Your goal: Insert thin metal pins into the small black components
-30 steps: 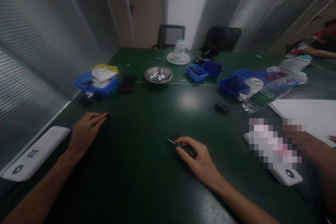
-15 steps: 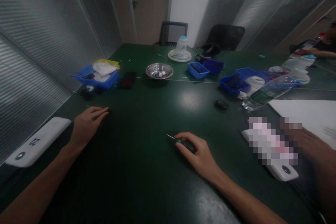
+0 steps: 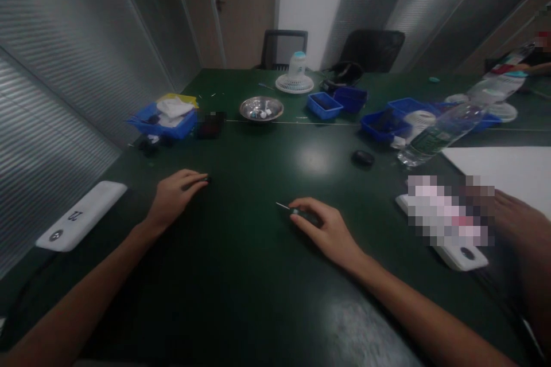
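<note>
My right hand [image 3: 323, 228] is wrapped around the dark handle of a small screwdriver [image 3: 305, 216], whose thin metal shaft points left over the green table [image 3: 241, 252]. To the left, the thumb and fingers of my left hand [image 3: 175, 194] pinch a small black piece [image 3: 208, 179] at their tips. It is too small and dark to name. A gap of bare tabletop separates the two hands. The screwdriver tip and the black piece are apart.
Beyond my hands stands a steel bowl [image 3: 261, 109] with small parts in it. Blue bins [image 3: 325, 105], a black mouse [image 3: 363, 157] and a plastic bottle [image 3: 439, 136] lie around. White power banks [image 3: 81, 217] flank me. Another person's hand [image 3: 512, 212] is at the right.
My left hand has moved right, toward my right hand, and the black piece now shows at its fingertips. My right hand keeps the screwdriver. The view has shifted slightly.
</note>
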Tool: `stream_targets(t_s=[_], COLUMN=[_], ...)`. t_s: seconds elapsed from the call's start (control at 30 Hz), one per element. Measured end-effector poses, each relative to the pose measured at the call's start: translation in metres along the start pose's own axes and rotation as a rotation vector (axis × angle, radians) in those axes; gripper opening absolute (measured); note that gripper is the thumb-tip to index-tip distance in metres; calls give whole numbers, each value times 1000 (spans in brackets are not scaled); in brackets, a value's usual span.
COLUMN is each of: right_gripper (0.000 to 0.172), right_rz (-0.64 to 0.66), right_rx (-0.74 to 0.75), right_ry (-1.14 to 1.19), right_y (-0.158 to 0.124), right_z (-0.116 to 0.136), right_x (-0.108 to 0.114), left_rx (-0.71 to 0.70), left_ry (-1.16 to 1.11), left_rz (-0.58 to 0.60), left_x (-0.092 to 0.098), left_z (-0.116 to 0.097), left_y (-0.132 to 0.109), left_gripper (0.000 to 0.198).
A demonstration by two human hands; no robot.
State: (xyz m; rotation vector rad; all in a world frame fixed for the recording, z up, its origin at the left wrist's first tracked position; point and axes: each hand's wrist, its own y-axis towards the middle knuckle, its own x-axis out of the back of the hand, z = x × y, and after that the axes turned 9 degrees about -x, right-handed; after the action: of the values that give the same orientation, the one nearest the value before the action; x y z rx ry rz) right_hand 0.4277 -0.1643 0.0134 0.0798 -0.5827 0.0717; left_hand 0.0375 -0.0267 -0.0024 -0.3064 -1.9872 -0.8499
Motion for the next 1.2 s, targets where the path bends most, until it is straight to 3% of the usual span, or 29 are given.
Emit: stream_targets(t_s=[0.23,0.37,0.8,1.2], right_gripper=[24,23,27,28], right_rz=[56,85,79,79], right_rx=[123,239,378,391], right_ry=[-68,-175,-380,-457], right_y=[-6,-8,-15,-18], right_z=[7,12,10,12], right_x=[-9,-16,-24,-25], left_rx=[-188,-210,-188,-192], left_ry=[-282,-375,-505,-526], left_rz=[172,236,271,274], left_x=[-21,-28,-28,-30], left_z=[-77,-103,-121,-119], left_y=[0,-4,-12,-13], left_gripper=[28,26,26,28])
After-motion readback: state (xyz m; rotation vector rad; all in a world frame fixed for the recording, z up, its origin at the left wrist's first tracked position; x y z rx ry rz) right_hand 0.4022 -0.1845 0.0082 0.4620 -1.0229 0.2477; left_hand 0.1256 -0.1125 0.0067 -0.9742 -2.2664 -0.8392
